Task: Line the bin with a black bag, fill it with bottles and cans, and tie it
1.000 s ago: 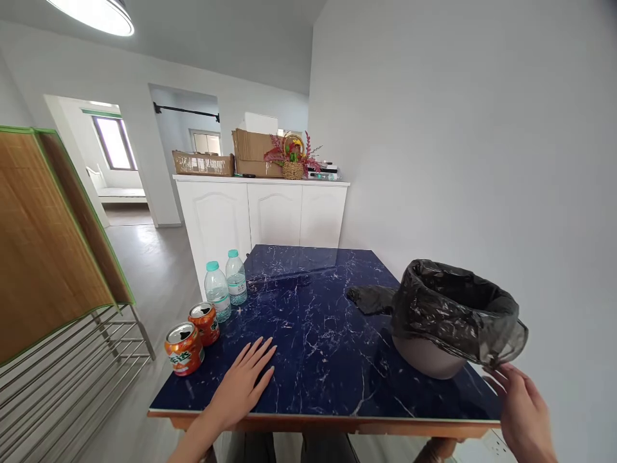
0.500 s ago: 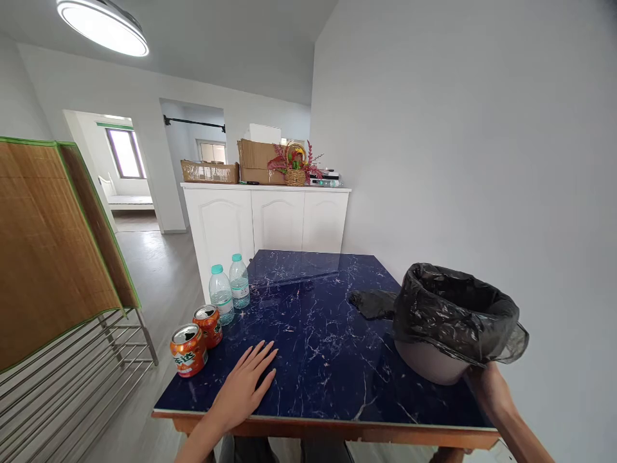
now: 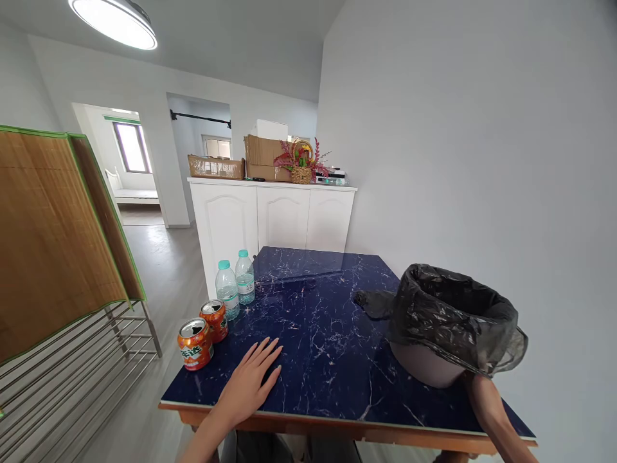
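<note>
Flat on the blue marbled table (image 3: pixel 328 360), my left hand (image 3: pixel 248 384) has its fingers spread and holds nothing. Two orange cans (image 3: pixel 195 344) (image 3: pixel 214 320) stand to its left, their tops open. Behind them are two clear bottles with teal caps (image 3: pixel 227 290) (image 3: pixel 245 278). My right hand (image 3: pixel 483 393) is at the lower right side of a bin (image 3: pixel 427 365) lined with a black plastic bag (image 3: pixel 443 321); its fingers are hidden behind the bin. A dark bag end lies on the table left of the bin.
A white cabinet (image 3: pixel 284 215) stands past the table's far edge, with cardboard boxes (image 3: pixel 216 168) and a flower basket (image 3: pixel 301 174) on top. At left is a metal rack (image 3: pixel 139 321) with a bamboo mat (image 3: pixel 48 225). A wall rises on the right.
The view has shifted slightly, so the table and cans appear a little further right. The bin sits slightly further left relative to the table, with my right hand still at it.
</note>
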A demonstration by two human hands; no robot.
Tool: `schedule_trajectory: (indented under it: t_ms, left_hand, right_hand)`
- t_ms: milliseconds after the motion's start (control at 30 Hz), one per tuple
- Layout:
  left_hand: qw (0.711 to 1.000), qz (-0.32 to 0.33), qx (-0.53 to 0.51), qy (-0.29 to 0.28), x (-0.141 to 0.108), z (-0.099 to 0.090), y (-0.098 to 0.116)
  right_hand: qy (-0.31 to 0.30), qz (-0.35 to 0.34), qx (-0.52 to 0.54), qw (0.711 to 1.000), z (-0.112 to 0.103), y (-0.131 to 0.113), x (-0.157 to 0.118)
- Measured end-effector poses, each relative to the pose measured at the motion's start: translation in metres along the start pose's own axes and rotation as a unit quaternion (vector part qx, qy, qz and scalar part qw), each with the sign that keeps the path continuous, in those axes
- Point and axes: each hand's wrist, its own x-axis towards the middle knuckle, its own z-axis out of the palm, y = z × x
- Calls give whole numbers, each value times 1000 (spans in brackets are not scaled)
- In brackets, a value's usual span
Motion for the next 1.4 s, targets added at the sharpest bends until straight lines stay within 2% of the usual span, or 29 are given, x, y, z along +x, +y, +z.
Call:
schedule_trajectory:
  t_ms: [167,467,567,733,967,1067,1133,1233,1300,1400]
  left_hand:
    - [1000,-2,-4,2,-1,1,1]
    - [1000,-13,-9,-21,0,-4,4]
    - [999,-16,-15,-24,-1,-5,7]
    - [1000,-17,-15,-13,-3,-3,8]
    - [1000,-12,-20,-3,-4,2,7]
    - [1000,-15,-19,4,-5,-2,11]
    - [1000,-12,-3,12,-1,-16,17]
    - [997,-9,50,62,22,-58,24]
    - [986,-36,114,119,49,-94,23]
    - [971,-84,155,164,100,-140,9]
  right_hand:
    - [-86,-10,-2,996,22,-3,-25]
    - [-238,-77,21,968,108,-40,-85]
    - [-280,-93,24,955,127,-52,-100]
    - [-306,-106,10,946,128,-60,-108]
    - [-273,-97,7,957,125,-52,-105]
    - [-265,-89,16,960,125,-46,-103]
    - [-264,-85,19,961,125,-42,-103]
    - [-266,-80,21,960,125,-38,-103]
    - [-271,-78,21,959,125,-37,-104]
    - [-275,-73,18,958,124,-38,-105]
